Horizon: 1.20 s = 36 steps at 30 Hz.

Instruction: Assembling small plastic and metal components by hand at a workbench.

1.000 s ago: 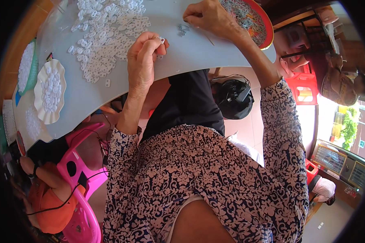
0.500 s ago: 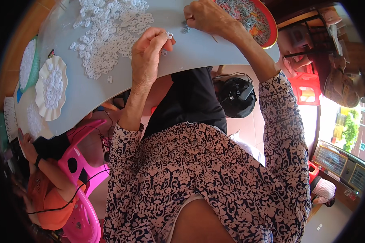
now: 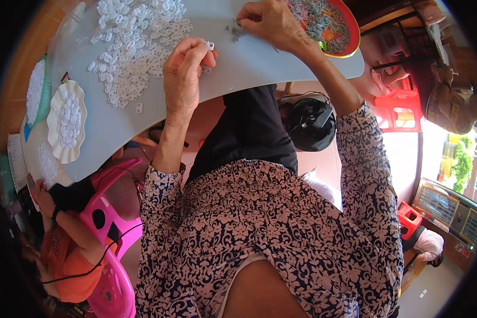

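Nearest is the person's patterned shirt [image 3: 265, 212], with black trousers [image 3: 257, 127] beyond it. Both forearms reach up to a pale grey table [image 3: 249, 66]. The left hand [image 3: 183, 74] is raised over the table's near edge, thumb and forefinger pinched on a small white piece [image 3: 210, 46] with a hole in it; one loose piece [image 3: 139, 108] lies on the table to its left. The right hand [image 3: 273, 24] is farther over, fingers curled and narrow, next to a little heap of grey bits [image 3: 235, 32]; whether a bit sits between its fingertips, one cannot tell. A large spread of white pieces [image 3: 132, 42] covers the table left of the left hand. To the right of the right hand stands a red-rimmed bowl [image 3: 356, 32] full of grey bits. Off to the left are a wavy white dish [image 3: 51, 122] and a green basket [image 3: 46, 90], both holding white pieces. Farther away are a co-worker in orange [image 3: 79, 270] by a pink chair [image 3: 124, 212], and a red stool [image 3: 400, 108]
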### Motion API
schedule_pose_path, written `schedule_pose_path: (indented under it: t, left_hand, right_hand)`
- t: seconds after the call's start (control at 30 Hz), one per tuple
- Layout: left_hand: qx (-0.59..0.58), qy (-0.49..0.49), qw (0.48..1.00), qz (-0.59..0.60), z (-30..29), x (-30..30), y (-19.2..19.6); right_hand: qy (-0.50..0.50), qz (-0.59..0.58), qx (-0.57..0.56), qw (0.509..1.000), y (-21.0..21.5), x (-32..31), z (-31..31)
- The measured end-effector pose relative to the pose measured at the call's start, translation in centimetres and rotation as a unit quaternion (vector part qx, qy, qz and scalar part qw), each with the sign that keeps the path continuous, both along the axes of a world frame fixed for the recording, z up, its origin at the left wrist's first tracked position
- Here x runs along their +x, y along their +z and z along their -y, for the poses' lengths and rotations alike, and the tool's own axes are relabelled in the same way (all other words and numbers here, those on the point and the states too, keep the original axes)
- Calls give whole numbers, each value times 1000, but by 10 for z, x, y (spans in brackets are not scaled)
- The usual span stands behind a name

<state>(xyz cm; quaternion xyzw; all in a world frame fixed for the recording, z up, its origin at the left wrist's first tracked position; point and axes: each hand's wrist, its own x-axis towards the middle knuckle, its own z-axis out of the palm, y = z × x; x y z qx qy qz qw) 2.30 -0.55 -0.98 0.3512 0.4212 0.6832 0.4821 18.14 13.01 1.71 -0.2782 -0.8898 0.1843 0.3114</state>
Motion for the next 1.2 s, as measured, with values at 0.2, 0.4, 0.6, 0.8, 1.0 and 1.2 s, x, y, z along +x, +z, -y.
schedule_pose_path:
  t: [0.2,0.4,0.6,0.8,1.0,1.2]
  left_hand:
    - [-6,1,1000,-3,0,1,-1]
    - [-8,5,999,-35,1,5,5]
    - [-5,8,999,-34,1,4,2]
    - [-6,11,999,-37,3,-1,-4]
    - [2,-2,999,-54,1,0,-5]
    - [-8,-28,992,-120,4,2,0]
  right_hand:
    - [-6,105,-32,994,20,-12,-10]
    - [-22,261,193,946,-26,-34,-55]
    - [18,263,106,959,6,-48,-46]
    - [11,125,-55,991,21,-31,4]
    - [30,-112,-382,917,-4,-7,56]
    - [79,-228,-438,866,-13,-1,65]
